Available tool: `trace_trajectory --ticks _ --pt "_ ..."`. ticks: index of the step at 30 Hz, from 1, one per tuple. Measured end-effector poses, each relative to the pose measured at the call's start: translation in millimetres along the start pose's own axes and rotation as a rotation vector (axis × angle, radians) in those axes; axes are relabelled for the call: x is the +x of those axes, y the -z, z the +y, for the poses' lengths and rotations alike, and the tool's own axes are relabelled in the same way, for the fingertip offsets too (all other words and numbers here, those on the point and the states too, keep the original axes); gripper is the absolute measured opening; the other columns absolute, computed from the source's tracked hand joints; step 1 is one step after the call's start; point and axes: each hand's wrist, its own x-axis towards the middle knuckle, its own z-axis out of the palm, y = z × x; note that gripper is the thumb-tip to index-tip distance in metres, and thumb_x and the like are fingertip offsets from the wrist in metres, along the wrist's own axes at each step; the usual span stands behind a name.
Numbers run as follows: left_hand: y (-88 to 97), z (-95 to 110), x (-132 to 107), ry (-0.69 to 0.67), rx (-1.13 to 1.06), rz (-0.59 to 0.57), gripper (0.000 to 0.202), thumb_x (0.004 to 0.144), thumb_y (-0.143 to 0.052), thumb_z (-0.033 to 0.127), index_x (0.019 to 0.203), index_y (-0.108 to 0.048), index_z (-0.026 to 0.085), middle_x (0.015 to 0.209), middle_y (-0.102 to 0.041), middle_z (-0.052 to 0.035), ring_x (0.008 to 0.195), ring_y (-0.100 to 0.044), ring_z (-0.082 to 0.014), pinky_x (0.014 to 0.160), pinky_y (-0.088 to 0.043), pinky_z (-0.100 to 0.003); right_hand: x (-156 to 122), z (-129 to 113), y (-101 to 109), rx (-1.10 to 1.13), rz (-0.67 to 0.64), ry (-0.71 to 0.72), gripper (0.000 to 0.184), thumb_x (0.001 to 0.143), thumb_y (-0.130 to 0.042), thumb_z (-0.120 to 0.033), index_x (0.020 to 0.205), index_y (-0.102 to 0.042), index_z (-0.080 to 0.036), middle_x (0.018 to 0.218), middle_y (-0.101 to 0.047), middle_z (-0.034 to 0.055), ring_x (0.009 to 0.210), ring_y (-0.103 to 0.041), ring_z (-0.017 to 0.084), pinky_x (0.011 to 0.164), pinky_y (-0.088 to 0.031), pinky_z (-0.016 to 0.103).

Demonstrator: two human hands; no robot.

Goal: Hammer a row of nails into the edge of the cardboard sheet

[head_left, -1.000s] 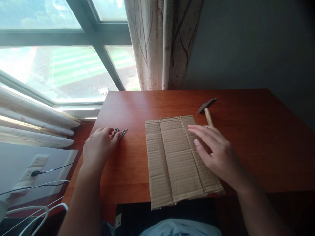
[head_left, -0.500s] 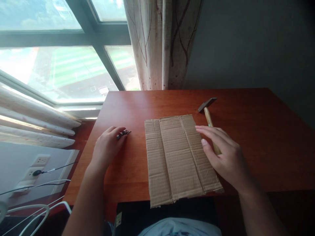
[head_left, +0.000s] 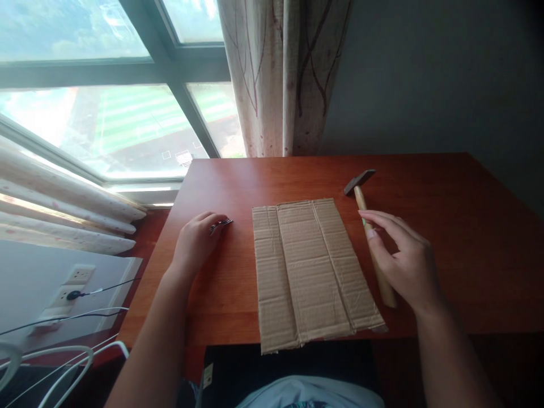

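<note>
Indoors, left hand point(head_left: 196, 239) clamped on nails point(head_left: 221, 224) near left edge of desk point(head_left: 467, 243); right hand point(head_left: 406, 260), thumb and fingers apart, at handle of hammer point(head_left: 378, 269), head toward far edge; cardboard point(head_left: 314, 272) overhangs near edge.

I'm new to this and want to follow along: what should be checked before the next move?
1. Cardboard wholly on the table: not ok; its near left corner juts past the edge.
2. Hammer lying beside the cardboard, not on it: ok.
3. Right grip firm around the hammer: cannot tell; the fingers are at its handle, but contact is unclear.
4. Left grip has thin metal pieces at its fingertips: ok.
5. Those pieces lifted off the table: cannot tell.
</note>
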Motion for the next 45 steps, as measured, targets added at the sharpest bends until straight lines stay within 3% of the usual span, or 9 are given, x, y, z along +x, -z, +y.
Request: trace_trajectory --ticks 7,12,19,25,31,45 --pt "-10.6 -9.2 0.8 -0.047 0.016 0.119 0.024 0.091 -0.053 0.030 0.104 -0.071 0.022 0.105 -0.074 -0.0058 0.089 -0.070 -0.0221 0.077 -0.052 -0.032 -4.8 20.1 0.6 0.041 0.048 -0.116 0.032 0.092 -0.056 -0.019 0.120 -0.069 -0.025 0.119 -0.071 0.0060 0.106 -0.067 0.024 0.097 -0.052 0.041" --pt "-12.1 -11.4 -6.2 -0.047 0.059 0.176 0.024 0.091 -0.058 0.034 0.108 -0.071 0.022 0.109 -0.073 -0.0049 0.091 -0.070 -0.0221 0.081 -0.052 -0.031 -11.5 46.8 -4.1 0.164 0.124 -0.276 0.029 0.091 -0.057 -0.024 0.117 -0.069 -0.026 0.120 -0.070 0.0062 0.105 -0.067 0.024 0.095 -0.053 0.044" --pt "-10.7 -11.4 -11.5 -0.010 0.065 0.202 0.025 0.093 -0.055 0.037 0.104 -0.072 0.022 0.109 -0.073 -0.0045 0.094 -0.068 -0.0226 0.082 -0.051 -0.031 -16.7 74.2 -19.4 0.387 0.262 -0.459 0.024 0.088 -0.062 -0.027 0.109 -0.071 -0.023 0.114 -0.073 0.0080 0.096 -0.069 0.022 0.088 -0.054 0.041" --pt "-16.0 -11.5 -7.8 0.044 0.091 0.232 0.024 0.093 -0.052 0.031 0.102 -0.073 0.023 0.105 -0.073 -0.0039 0.089 -0.068 -0.0209 0.075 -0.051 -0.030 -23.0 94.9 -29.0 0.449 0.331 -0.550 0.025 0.083 -0.065 -0.027 0.106 -0.071 -0.022 0.109 -0.074 0.0084 0.089 -0.069 0.020 0.082 -0.054 0.039" --pt "-17.5 -8.2 -4.9 0.120 0.105 0.232 0.022 0.090 -0.055 0.033 0.099 -0.073 0.023 0.103 -0.073 -0.0031 0.078 -0.068 -0.0185 0.068 -0.049 -0.029 -25.4 97.1 -30.2 0.441 0.287 -0.592 0.026 0.082 -0.064 -0.027 0.107 -0.071 -0.023 0.111 -0.074 0.0081 0.089 -0.068 0.020 0.083 -0.053 0.039" --pt "-16.8 1.6 -2.1 0.188 0.096 0.233 0.024 0.089 -0.056 0.038 0.094 -0.074 0.023 0.100 -0.072 -0.0032 0.076 -0.067 -0.0183 0.070 -0.049 -0.030 -24.7 92.4 -30.5 0.415 0.215 -0.631 0.026 0.082 -0.063 -0.028 0.106 -0.070 -0.023 0.111 -0.073 0.0082 0.091 -0.068 0.021 0.086 -0.054 0.042"
